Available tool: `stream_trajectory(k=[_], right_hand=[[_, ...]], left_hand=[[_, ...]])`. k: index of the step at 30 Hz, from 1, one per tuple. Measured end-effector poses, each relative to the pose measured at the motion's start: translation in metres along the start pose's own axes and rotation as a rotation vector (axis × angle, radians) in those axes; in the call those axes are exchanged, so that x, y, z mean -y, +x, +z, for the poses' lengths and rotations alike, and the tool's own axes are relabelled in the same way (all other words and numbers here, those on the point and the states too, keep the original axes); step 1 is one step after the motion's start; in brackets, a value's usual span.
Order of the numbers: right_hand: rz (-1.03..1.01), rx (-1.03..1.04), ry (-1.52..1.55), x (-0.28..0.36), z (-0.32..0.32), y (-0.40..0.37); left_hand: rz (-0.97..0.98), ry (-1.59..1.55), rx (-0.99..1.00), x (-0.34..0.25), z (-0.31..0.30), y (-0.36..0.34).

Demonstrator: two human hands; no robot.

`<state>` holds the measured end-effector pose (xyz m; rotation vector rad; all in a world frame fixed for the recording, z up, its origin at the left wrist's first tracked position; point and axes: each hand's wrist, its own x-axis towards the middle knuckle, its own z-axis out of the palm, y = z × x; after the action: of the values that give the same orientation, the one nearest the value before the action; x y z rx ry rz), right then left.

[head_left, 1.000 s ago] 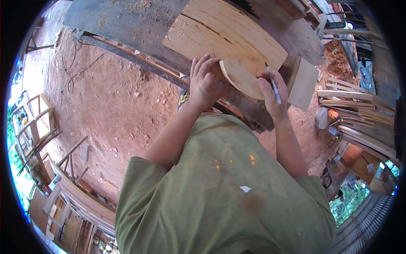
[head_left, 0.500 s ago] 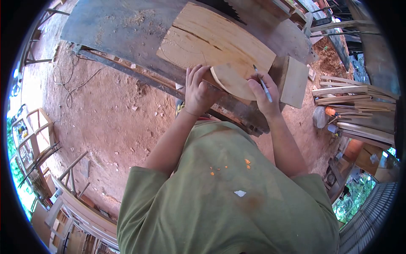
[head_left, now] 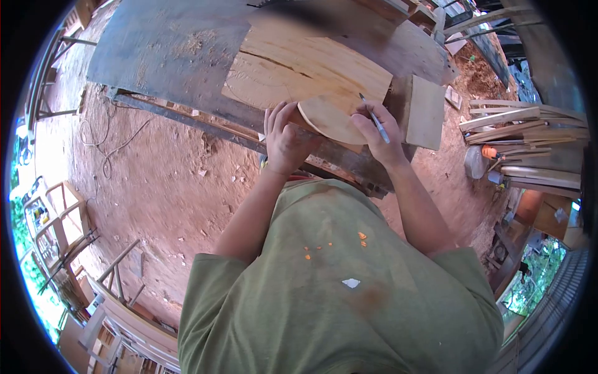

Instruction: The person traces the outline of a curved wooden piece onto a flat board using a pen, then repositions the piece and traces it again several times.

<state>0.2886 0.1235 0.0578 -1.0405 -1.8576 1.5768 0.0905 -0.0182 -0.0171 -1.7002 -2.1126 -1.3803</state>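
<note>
Your right hand grips pen; if left hand loosens its hold, curved piece by the board may slip.

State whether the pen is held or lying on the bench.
Held: the pen slants across the right hand, its dark end sticking out beyond it.

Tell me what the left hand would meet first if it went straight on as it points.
Probably the large board on the table, just ahead of the left hand, though depth is unclear here and the hand might pass above it.
</note>
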Motion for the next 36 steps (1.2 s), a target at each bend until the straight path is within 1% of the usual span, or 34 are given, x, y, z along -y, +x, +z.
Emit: stream_trajectory(k=[3,5,6,8,11,18,22,30,32,36], right_hand=[[-0.011,0.005,0.029,-0.002,0.002,0.000],[-0.014,0.003,0.050,-0.003,0.002,0.000],[-0.023,0.013,0.042,-0.004,0.001,0.000],[-0.032,0.023,0.035,-0.003,0.001,0.000],[-0.021,0.019,0.045,-0.003,0.002,0.000],[-0.026,0.032,0.045,-0.002,0.001,-0.001],[0.006,0.047,0.057,-0.002,0.000,-0.001],[-0.040,0.023,0.042,-0.009,0.001,0.001],[-0.051,0.018,0.045,-0.010,0.001,0.000],[-0.051,0.002,0.060,-0.008,0.002,0.001]], left_hand=[[-0.025,0.001,-0.016,0.000,0.001,0.001],[-0.046,-0.102,-0.051,0.003,0.004,0.002],[-0.044,-0.103,-0.047,0.000,0.001,0.003],[-0.160,-0.080,0.010,-0.007,-0.003,0.007],[-0.190,-0.066,0.012,-0.006,-0.001,0.005],[-0.164,-0.079,-0.008,-0.004,0.001,0.002],[-0.190,-0.069,0.012,-0.005,-0.001,0.001],[-0.200,-0.079,0.028,-0.003,-0.001,0.000],[-0.074,-0.083,0.014,0.000,-0.001,-0.001],[-0.053,-0.133,0.007,-0.028,-0.024,0.019]])
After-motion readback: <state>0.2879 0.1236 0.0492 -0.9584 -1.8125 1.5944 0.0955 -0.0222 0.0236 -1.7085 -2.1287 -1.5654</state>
